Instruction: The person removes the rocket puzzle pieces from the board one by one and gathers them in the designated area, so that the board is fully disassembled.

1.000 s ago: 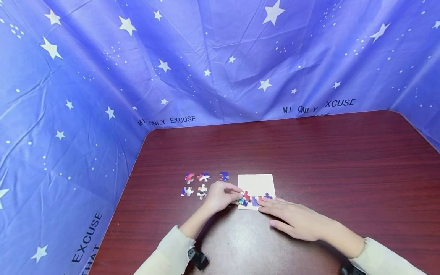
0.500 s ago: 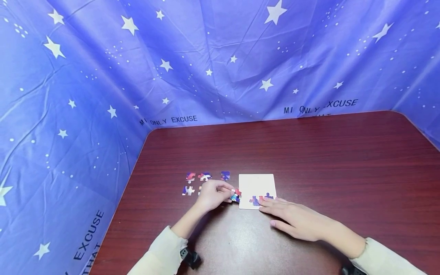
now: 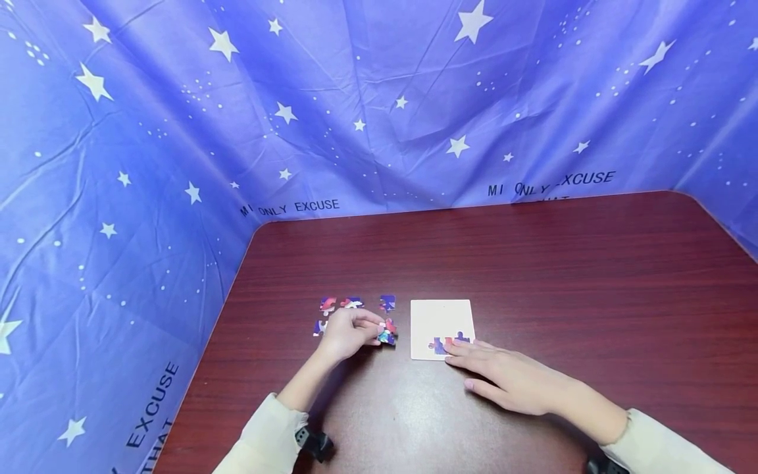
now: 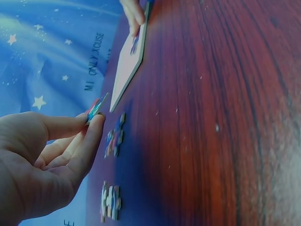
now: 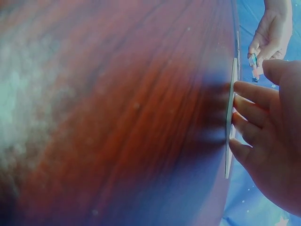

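My left hand [image 3: 343, 334] pinches a red, blue and white jigsaw piece [image 3: 387, 333] between thumb and fingers. In the left wrist view the pinched piece [image 4: 95, 111] is lifted off the table and seen nearly edge-on. To its right lies a square white puzzle board [image 3: 441, 316]. A short row of purple and red pieces [image 3: 439, 345] sits along the board's near right part. My right hand [image 3: 515, 380] lies flat with its fingertips on that row and the board's edge, covering part of the row. The right wrist view shows those fingers [image 5: 249, 113] extended against the board.
Several loose jigsaw pieces lie left of the board, among them a purple one [image 3: 387, 303], a red and white one [image 3: 352, 303] and a red one [image 3: 328, 304]. My left hand partly hides others. A starry blue curtain [image 3: 379, 118] borders the dark red table [image 3: 533, 263].
My left hand has drawn the pinched piece leftward, from over the board's near left corner to beside the loose pieces. My right hand has stayed in place on the board.
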`<action>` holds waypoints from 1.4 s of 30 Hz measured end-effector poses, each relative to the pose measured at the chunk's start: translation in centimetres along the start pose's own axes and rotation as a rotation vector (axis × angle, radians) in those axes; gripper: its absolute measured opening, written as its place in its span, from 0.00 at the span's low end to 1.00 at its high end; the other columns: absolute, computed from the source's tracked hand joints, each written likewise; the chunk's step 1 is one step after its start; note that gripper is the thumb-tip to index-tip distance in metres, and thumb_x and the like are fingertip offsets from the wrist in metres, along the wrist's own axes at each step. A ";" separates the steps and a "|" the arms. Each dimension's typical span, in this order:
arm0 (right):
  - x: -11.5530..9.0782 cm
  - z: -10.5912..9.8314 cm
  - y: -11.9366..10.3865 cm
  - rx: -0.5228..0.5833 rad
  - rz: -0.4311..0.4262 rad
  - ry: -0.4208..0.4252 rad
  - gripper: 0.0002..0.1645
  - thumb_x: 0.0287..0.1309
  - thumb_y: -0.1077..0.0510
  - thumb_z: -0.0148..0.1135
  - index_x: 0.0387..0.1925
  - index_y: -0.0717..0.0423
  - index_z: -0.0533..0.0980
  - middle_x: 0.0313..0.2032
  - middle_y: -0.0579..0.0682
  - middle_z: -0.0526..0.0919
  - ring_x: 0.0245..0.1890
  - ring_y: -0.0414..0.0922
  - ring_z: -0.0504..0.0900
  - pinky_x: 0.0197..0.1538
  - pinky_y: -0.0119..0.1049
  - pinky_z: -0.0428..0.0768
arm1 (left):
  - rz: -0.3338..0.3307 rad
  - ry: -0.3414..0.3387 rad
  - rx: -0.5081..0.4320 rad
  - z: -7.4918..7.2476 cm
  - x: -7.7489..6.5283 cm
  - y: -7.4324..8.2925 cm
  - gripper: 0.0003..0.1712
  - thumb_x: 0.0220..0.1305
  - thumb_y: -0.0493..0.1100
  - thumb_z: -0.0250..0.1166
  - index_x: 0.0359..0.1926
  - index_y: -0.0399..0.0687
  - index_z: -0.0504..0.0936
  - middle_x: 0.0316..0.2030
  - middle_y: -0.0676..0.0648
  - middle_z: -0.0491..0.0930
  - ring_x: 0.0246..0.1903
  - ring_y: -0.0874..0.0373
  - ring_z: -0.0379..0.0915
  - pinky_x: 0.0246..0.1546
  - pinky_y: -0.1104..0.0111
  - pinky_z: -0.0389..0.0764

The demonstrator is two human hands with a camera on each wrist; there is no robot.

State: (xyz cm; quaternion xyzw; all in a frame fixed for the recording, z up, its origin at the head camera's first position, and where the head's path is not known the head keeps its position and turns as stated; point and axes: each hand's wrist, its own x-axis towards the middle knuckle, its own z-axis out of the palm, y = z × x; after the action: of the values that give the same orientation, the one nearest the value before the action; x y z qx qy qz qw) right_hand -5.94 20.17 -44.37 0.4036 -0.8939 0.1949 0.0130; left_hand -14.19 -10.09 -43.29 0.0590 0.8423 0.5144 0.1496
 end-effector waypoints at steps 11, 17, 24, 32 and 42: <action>0.0 0.0 0.0 0.004 -0.008 0.004 0.24 0.70 0.49 0.50 0.64 0.48 0.70 0.68 0.50 0.70 0.66 0.49 0.71 0.63 0.46 0.71 | -0.041 0.054 -0.062 -1.7 -0.9 -0.6 0.09 0.55 0.30 0.66 0.39 0.30 0.84 0.29 0.34 0.86 0.24 0.55 0.85 0.32 0.65 0.85; 0.0 0.0 0.1 0.004 -0.001 0.008 0.24 0.70 0.49 0.50 0.64 0.48 0.70 0.68 0.49 0.70 0.66 0.49 0.71 0.66 0.41 0.69 | -0.085 -0.011 -0.118 -2.6 -1.2 -1.1 0.11 0.56 0.27 0.64 0.41 0.26 0.82 0.30 0.35 0.86 0.24 0.63 0.82 0.34 0.64 0.86; -0.1 0.1 0.1 0.017 -0.004 0.004 0.25 0.70 0.49 0.49 0.65 0.48 0.69 0.69 0.49 0.68 0.67 0.49 0.70 0.71 0.30 0.60 | -0.100 -0.033 -0.114 -3.9 -1.8 -1.9 0.12 0.56 0.27 0.64 0.42 0.24 0.81 0.32 0.33 0.86 0.24 0.63 0.82 0.34 0.63 0.86; 0.0 0.0 0.0 0.011 0.005 -0.004 0.25 0.70 0.49 0.49 0.65 0.48 0.69 0.69 0.49 0.69 0.67 0.49 0.70 0.68 0.37 0.67 | -0.109 -0.004 -0.103 -5.2 -2.4 -2.9 0.12 0.56 0.27 0.64 0.42 0.24 0.81 0.30 0.39 0.86 0.24 0.65 0.81 0.33 0.65 0.86; 0.0 -0.1 -0.2 0.014 0.029 -0.021 0.24 0.70 0.48 0.49 0.65 0.47 0.70 0.68 0.48 0.69 0.67 0.48 0.70 0.63 0.48 0.72 | -0.150 0.030 -0.077 -6.8 -3.0 -4.3 0.12 0.55 0.27 0.63 0.41 0.24 0.81 0.27 0.44 0.86 0.24 0.65 0.81 0.32 0.67 0.85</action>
State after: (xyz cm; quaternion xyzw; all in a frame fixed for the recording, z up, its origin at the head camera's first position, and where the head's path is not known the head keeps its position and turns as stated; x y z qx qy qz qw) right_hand -5.82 20.10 -44.23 0.3926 -0.8984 0.1970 -0.0019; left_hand -13.22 -18.59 -43.64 -0.0179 0.8262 0.5345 0.1774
